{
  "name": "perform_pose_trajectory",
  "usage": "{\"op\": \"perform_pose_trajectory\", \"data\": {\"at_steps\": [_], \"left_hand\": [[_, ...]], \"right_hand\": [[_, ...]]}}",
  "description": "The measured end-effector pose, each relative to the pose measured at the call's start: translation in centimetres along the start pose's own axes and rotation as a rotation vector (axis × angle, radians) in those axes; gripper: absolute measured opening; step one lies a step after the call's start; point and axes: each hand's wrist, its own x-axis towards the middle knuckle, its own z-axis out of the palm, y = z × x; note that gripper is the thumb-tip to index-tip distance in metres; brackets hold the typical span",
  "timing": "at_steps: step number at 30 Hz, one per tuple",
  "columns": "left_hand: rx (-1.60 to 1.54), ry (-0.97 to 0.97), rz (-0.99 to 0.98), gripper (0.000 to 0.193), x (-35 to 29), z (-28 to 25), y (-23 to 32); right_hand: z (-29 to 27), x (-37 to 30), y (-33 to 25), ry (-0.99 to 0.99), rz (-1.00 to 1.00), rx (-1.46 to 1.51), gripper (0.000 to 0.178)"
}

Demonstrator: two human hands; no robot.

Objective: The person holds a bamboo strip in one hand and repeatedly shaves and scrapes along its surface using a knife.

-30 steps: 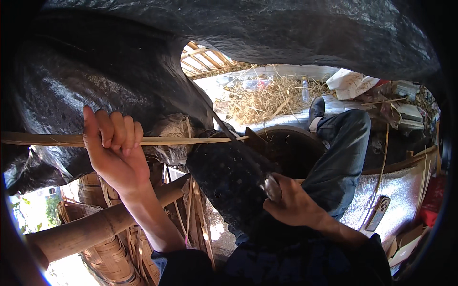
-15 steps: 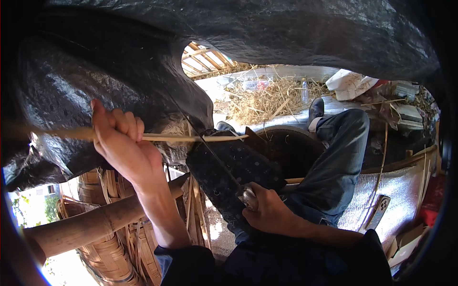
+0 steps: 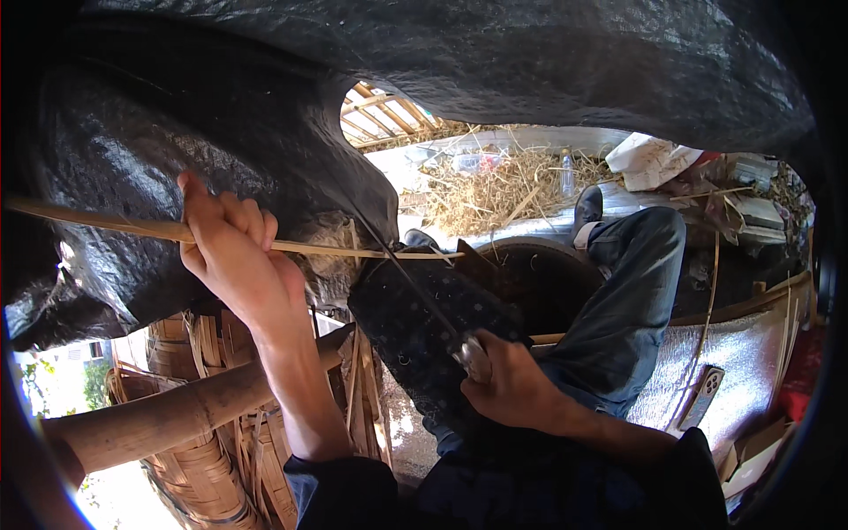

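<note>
While black sheeting (image 3: pixel 565 62) hangs low overhead, a seated person holds a pale, narrow strip (image 3: pixel 340 251) crosswise above the left leg, the left hand (image 3: pixel 243 274) raised and its fingers curled around the strip partway along. The right hand (image 3: pixel 512 380) has its fingers wrapped around the metallic handle of a long, thin knife (image 3: pixel 424 293), whose dark blade slants up and away, crossing the strip near its right-hand end; whether edge and strip touch cannot be told. The left grip appears meant to steady the length, leaving the end exposed to the blade, while the dark cloth (image 3: pixel 415 340) over the left thigh probably shields the leg. Beside the left forearm, a thick bamboo pole (image 3: pixel 203 402) runs in front of woven baskets (image 3: pixel 190 468). Loose straw (image 3: pixel 486 190) lies beyond the feet, near a clear bottle (image 3: pixel 566 172); a phone-like device (image 3: pixel 702 397) rests on silvery sheeting (image 3: pixel 658 371) at right. No brand, label or lettering is legible on any of them.
</note>
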Motion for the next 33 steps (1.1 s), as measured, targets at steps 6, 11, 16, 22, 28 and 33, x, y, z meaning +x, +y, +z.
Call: {"op": "perform_pose_trajectory", "data": {"at_steps": [6, 11, 16, 22, 28, 33], "left_hand": [[0.007, 0.016, 0.021, 0.041, -0.3, 0.2, 0.5], [0.039, 0.054, 0.007, 0.045, -0.7, 0.5, 0.4], [0.024, 0.073, -0.007, 0.045, -1.0, 0.1, 0.3], [0.011, 0.060, 0.007, 0.046, -0.8, 0.0, 0.3], [0.053, 0.011, 0.033, 0.046, -0.5, -0.4, 0.8], [-0.149, -0.334, -0.123, 0.045, -0.2, -1.7, 0.8]], "right_hand": [[-3.0, 1.1, -5.5, -0.190, 0.022, 0.091, 0.031], [0.8, -0.8, 1.8, -0.044, 0.034, -0.052, 0.031], [-1.8, 1.0, -3.0, 0.031, -0.159, -0.080, 0.033], [-1.5, 0.2, -4.7, -0.094, 0.069, 0.162, 0.041], [-1.8, -0.3, -3.1, 0.021, -0.016, 0.126, 0.031], [-2.6, -0.5, -2.6, 0.045, 0.064, 0.084, 0.033]]}}
